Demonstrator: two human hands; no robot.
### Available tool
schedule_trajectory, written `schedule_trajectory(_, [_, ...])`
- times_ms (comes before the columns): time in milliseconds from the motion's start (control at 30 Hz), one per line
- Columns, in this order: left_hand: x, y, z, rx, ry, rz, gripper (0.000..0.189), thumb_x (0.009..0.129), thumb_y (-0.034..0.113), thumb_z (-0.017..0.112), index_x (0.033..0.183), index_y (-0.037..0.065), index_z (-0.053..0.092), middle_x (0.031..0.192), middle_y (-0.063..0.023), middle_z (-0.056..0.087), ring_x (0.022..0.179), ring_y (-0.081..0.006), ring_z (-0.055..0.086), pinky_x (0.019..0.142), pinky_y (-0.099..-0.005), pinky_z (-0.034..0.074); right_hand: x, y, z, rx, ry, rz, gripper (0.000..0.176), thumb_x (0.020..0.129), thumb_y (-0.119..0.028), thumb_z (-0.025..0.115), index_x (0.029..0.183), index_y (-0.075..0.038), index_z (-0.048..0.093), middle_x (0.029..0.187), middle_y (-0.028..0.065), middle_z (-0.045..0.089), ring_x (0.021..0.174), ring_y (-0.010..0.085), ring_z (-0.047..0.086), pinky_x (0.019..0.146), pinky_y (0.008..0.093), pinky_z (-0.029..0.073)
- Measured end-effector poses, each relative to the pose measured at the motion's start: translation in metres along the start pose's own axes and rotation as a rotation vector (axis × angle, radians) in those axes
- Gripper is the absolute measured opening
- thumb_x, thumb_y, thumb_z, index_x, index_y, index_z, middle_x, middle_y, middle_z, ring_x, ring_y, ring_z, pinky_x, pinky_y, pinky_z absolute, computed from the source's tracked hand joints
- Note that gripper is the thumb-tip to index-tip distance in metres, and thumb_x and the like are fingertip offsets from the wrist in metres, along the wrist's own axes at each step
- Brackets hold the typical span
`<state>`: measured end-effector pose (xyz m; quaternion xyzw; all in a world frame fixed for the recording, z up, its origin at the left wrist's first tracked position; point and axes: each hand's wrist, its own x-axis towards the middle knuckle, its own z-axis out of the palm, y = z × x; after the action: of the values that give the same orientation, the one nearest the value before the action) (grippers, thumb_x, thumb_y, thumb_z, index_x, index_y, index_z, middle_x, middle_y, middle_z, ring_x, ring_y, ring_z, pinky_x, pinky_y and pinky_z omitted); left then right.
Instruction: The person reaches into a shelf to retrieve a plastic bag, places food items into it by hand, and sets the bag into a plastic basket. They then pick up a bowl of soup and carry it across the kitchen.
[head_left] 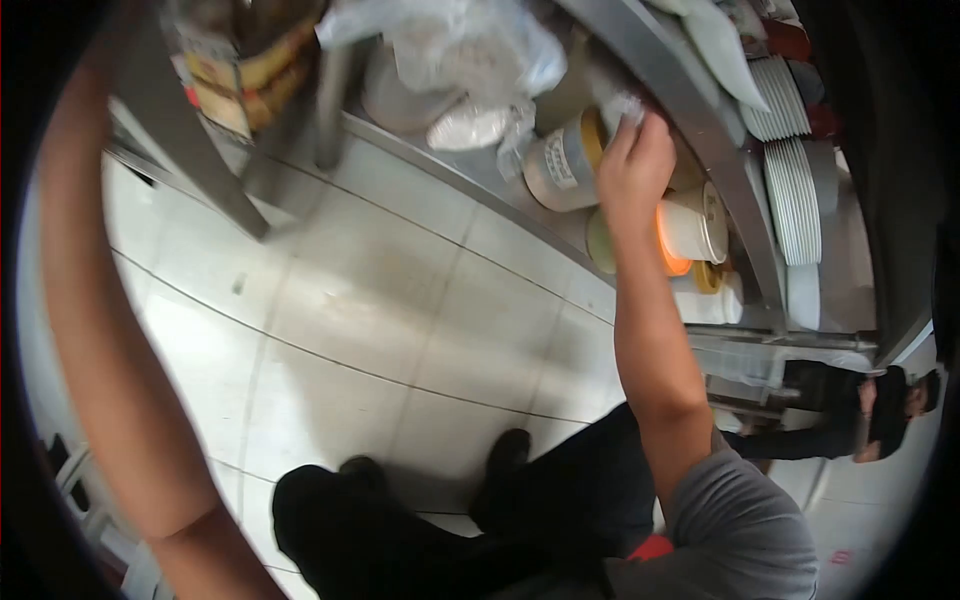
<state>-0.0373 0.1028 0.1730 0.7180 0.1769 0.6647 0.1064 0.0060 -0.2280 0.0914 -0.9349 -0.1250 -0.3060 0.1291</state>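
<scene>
My right hand (640, 165) reaches into a low metal shelf, its fingers closed in a pinch. A small pale, see-through piece (624, 106) shows at the fingertips, too blurred to name. Just left of the hand a clear tub (562, 165) with a yellow lid and a white label lies tilted in view. Below the wrist side are a white tub (690, 232) and an orange lid (672, 240). My left forearm (120, 370) stretches up the left side; the left hand itself is lost beyond the dark edge.
Clear plastic bags (470, 50) lie on the same shelf. Stacked white plates (793, 200) stand on the shelf above. A printed carton (245, 75) is at upper left beside metal legs. White floor tiles (400, 290) lie beneath; another person (850, 410) stands at right.
</scene>
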Motion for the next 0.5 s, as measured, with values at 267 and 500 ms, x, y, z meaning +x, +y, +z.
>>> schedule_trajectory(267, [0.044, -0.001, -0.095, 0.081, -0.091, 0.258, 0.089, 0.079, 0.036, 0.080, 0.142, -0.007, 0.035, 0.142, -0.0262, 0.040, 0.131, -0.0429, 0.038, 0.108, -0.0543, 0.028, -0.048, -0.070, -0.122, 1.223, -0.180, 0.459, 0.019, 0.103, -0.016, 0.048, 0.106, 0.000, 0.060, 0.096, 0.0061, 0.067, 0.091, 0.0137, 0.059, 0.086, 0.0286, 0.047])
schedule_trajectory(500, [0.088, 0.146, -0.191, -0.892, -1.646, -0.484, 0.060, 0.078, 0.021, 0.082, 0.128, 0.000, 0.056, 0.118, -0.0143, 0.064, 0.106, -0.0229, 0.060, 0.092, -0.0348, 0.048, 0.058, -0.083, -0.277, 1.016, -0.846, 0.051, 0.022, 0.099, -0.023, 0.053, 0.105, -0.004, 0.062, 0.095, 0.0107, 0.066, 0.091, 0.0223, 0.063, 0.082, 0.0370, 0.049])
